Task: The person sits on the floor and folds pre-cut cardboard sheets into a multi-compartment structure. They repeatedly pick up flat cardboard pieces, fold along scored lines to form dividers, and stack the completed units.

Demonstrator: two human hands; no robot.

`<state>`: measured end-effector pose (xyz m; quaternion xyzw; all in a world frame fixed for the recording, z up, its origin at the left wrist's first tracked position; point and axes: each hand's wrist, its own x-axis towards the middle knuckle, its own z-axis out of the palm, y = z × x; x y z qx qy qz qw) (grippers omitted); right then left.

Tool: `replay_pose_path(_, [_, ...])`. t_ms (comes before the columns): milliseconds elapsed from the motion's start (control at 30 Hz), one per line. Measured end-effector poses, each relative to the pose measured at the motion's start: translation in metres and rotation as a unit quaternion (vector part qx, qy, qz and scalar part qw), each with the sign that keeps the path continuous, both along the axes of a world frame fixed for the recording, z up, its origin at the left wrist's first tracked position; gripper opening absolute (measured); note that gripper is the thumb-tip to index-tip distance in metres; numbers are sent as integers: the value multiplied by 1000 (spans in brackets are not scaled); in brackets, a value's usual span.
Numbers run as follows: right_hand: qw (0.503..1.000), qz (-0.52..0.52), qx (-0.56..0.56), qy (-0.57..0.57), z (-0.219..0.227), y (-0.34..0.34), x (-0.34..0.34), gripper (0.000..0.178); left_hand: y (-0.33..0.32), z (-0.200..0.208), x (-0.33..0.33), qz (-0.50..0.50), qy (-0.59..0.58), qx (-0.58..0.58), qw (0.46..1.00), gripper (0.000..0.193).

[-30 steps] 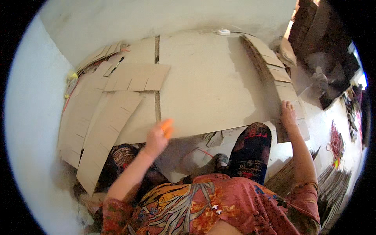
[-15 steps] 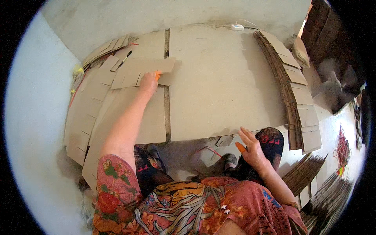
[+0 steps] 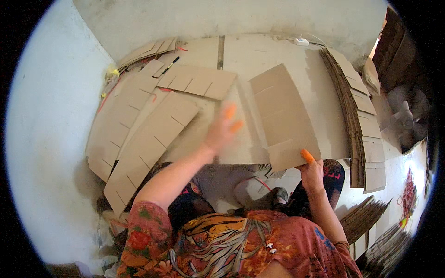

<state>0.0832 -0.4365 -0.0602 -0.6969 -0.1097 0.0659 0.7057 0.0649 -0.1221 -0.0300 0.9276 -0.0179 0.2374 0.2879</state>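
Plainly, in the head view, a flat brown cardboard sheet (image 3: 285, 116) with faint cross lines slanted over the cream tabletop (image 3: 329, 120), its near end at the near edge, where the right hand (image 3: 312, 175) pinched its corner under an orange thumb cover (image 3: 307, 155). The blurred left hand (image 3: 222, 129) hung beside it, fingers loosely spread, apparently holding nothing. The sheet seemed light, dry and fairly stiff, liable to crease along those lines, so best gripped by a corner or long edge.
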Motion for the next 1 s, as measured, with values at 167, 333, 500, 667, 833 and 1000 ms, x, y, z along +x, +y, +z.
replay_pose_path(167, [981,0,134,140,17,13,-14,21,88,-29,74,191,87,-26,977,57])
replay_pose_path(333, [993,12,63,100,15,14,-21,16,106,-25,68,110,98,-80,986,58])
replay_pose_path(500, [995,9,54,84,19,7,-29,15,89,-2,-52,251,216,219,918,68])
replay_pose_path(667, [998,44,29,25,10,15,-33,15,166,-21,-133,313,248,214,892,40])
replay_pose_path(833, [994,53,-37,-86,29,20,-46,16,168,11,-124,295,188,275,896,26])
replay_pose_path(1000, [988,43,-26,-143,63,22,-52,17,150,70,-78,182,284,184,923,31])
